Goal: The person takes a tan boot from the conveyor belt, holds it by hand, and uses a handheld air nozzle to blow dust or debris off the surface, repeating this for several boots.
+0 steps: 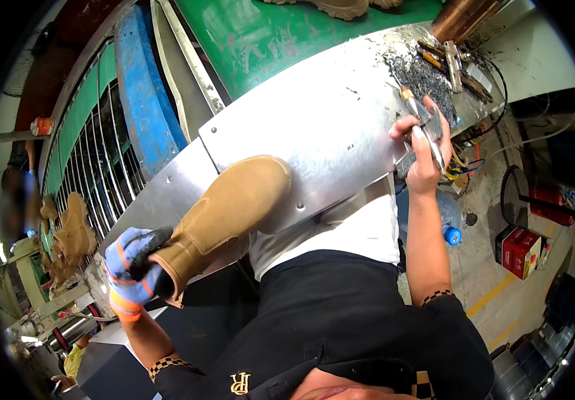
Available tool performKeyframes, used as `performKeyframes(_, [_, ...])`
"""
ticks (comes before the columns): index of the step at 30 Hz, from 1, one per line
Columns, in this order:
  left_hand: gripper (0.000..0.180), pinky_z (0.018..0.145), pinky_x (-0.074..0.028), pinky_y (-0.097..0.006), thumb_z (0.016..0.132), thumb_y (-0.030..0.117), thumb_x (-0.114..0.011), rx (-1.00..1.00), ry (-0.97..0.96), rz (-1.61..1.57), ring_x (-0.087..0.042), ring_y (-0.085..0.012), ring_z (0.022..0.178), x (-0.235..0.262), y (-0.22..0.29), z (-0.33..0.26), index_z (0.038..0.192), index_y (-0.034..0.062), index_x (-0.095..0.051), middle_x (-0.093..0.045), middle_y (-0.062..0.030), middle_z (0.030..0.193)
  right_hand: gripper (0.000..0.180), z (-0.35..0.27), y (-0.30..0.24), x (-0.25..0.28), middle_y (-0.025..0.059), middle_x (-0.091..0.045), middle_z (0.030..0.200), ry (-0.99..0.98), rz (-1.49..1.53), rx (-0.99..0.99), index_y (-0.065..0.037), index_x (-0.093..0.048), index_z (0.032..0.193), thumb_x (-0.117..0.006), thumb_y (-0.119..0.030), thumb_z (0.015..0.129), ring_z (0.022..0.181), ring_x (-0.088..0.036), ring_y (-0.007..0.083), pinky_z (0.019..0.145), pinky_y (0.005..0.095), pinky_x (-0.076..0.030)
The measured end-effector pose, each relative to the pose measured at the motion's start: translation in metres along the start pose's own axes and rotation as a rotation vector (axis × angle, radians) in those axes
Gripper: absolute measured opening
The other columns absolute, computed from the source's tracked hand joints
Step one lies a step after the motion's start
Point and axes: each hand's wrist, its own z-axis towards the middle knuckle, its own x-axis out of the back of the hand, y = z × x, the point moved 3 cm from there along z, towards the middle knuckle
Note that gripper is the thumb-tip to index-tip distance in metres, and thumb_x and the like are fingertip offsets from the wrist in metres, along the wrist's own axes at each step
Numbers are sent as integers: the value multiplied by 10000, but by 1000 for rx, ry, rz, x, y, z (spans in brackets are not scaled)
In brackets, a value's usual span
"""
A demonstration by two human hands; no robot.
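Note:
My left hand (127,270), in a blue-grey glove with orange bands, grips a tan suede boot (237,200) by the rim of its shaft. The boot lies tilted over the metal-topped bench (321,127), toe pointing up and to the right. Its sole side is hidden. At the bench's right edge my bare right hand (427,157) has its fingers closed around a slim metal hand tool (407,97) with a brass-coloured tip; the exact kind is unclear. The boot and this tool are well apart.
Dark scraps (427,83) litter the bench's far right corner, beside several metal tools (454,67) and a copper-coloured cylinder (464,20). Beyond runs a green conveyor surface (261,47) with boots. More boots (74,230) stand left, near a wire guard. A bottle (449,217) and red box (519,250) lie right.

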Motion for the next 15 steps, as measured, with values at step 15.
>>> performKeyframes(15, [315, 809, -534, -326, 885, 212, -657, 143, 904, -631, -672, -218, 924, 12, -124, 346, 1154, 49, -653, -694, -121, 1066, 627, -11, 14, 13, 181, -623, 908, 102, 4, 63, 80, -256, 1401, -480, -81, 837, 722, -605, 205, 611, 316, -524])
